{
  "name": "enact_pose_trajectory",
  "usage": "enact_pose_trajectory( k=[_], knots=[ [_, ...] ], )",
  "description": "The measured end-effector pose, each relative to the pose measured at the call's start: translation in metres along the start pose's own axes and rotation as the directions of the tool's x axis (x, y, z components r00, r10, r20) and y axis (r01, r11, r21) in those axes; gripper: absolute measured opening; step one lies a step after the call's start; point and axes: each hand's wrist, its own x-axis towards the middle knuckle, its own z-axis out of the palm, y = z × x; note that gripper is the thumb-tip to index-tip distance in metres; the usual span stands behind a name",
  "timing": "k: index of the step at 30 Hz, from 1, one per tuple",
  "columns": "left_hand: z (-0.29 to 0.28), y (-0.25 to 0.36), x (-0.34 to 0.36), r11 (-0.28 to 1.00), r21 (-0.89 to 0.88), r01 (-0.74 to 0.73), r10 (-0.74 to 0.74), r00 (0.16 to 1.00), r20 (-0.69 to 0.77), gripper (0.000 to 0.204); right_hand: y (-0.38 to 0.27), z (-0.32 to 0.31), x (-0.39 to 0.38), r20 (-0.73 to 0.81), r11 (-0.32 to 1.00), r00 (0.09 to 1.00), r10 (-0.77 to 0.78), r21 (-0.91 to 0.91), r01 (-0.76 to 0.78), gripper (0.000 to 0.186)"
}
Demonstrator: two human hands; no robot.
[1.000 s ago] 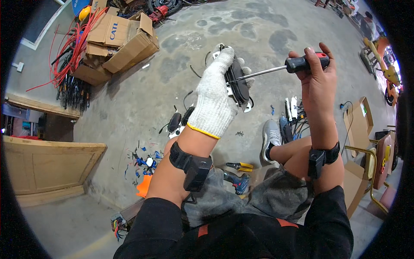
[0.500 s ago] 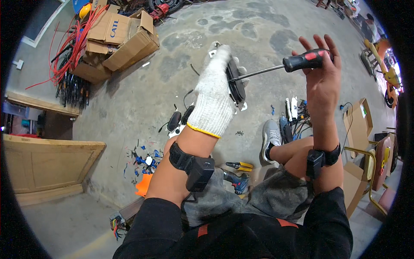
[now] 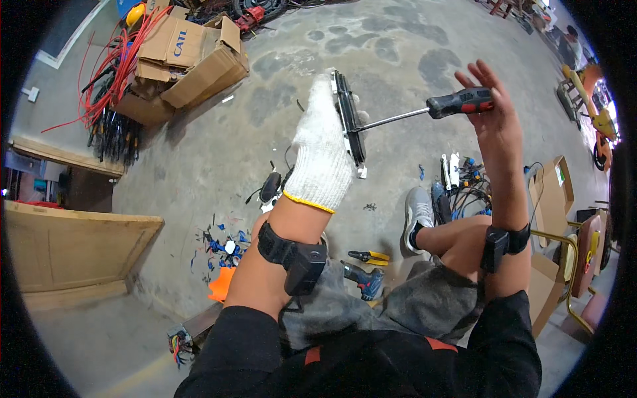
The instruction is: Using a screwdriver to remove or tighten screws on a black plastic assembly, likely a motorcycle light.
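My left hand (image 3: 318,132), in a white knit glove with a yellow cuff, grips a long black part (image 3: 346,109) with small white fittings, turned nearly edge-on. A screwdriver (image 3: 443,106) with a black-and-red handle lies almost level, its metal shaft reaching the side of that part. My right hand (image 3: 494,116) is bare and holds the handle's end at the thumb and palm, its fingers stretched loosely upward. The exact spot where the tip meets the part is too small to make out.
Cardboard boxes (image 3: 179,63) and red cables (image 3: 119,66) lie upper left. Pliers (image 3: 368,257), a cordless drill (image 3: 361,280), blue scraps (image 3: 225,245) and white parts with cables (image 3: 454,172) are on the concrete floor. A chair (image 3: 584,252) and open cardboard (image 3: 554,186) stand right; a person (image 3: 569,46) is upper right.
The black part has turned more edge-on in my left hand. The screwdriver handle has shifted slightly, and my right fingers have loosened from around it and stretched upward.
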Motion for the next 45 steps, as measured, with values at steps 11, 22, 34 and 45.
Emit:
enact_pose_trajectory(
  k=[11,22,34,45],
  knots=[
    [-0.003,0.0,0.002,0.992,0.104,0.075,-0.073,0.997,-0.03,0.04,0.002,-0.025,0.005,-0.043,0.862,0.958,0.284,-0.426,-0.275,0.051],
    [-0.004,0.005,-0.001,0.991,0.08,0.11,-0.107,0.993,-0.04,0.038,-0.015,-0.005,-0.013,0.105,0.935,0.983,-0.148,-0.308,0.174,0.056],
    [-0.002,0.007,-0.006,0.983,0.123,0.133,-0.125,0.99,-0.072,0.041,-0.021,0.013,-0.02,0.14,0.974,0.966,-0.218,-0.04,0.225,0.051],
    [-0.005,0.012,-0.007,0.991,0.083,0.101,-0.096,0.993,-0.065,0.038,-0.019,0.01,-0.017,0.182,0.987,0.978,-0.101,-0.104,0.122,0.057]
  ],
)
